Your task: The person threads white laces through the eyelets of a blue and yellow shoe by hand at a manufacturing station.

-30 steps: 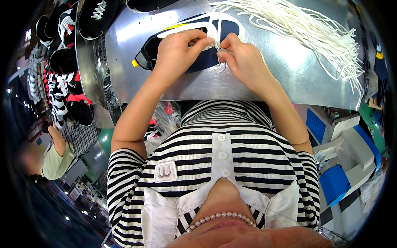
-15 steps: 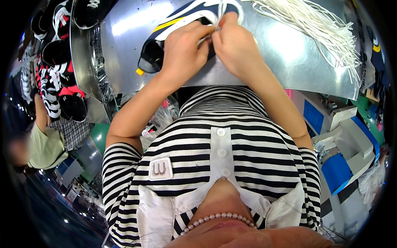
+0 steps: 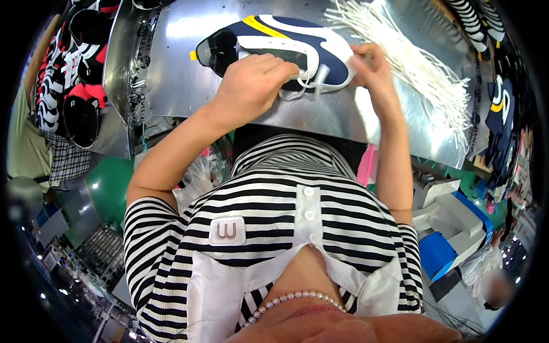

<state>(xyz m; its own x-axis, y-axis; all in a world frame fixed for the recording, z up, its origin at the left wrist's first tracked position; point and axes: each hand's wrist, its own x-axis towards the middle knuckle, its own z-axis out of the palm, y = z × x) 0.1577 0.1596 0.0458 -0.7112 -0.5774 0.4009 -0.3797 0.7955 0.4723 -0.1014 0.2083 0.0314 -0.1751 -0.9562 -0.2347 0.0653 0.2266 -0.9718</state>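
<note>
A navy shoe upper (image 3: 337, 71) with white trim and a yellow stripe lies on its side, toe to the right. My left hand (image 3: 251, 88) is closed on its near edge, beside the lacing opening. From there a white shoelace (image 3: 311, 86) runs in loose loops around the front of the opening; one part of it is blurred by motion. My right hand (image 3: 374, 71) is at the toe with curled fingers. Its fingertips are smeared, so whether they grip the lace is unclear.
The metal table (image 3: 177, 86) has a bundle of white laces (image 3: 412, 74) to the right of the shoe upper. Black shoes with red linings (image 3: 83, 117) stand at the left. Further navy uppers (image 3: 500, 114) are at the far right, and other people are at both sides.
My hands were together over the lacing opening, pinching the lace. Now my right hand has moved away to the right, to the toe, while my left stays at the upper. The view has shifted.
</note>
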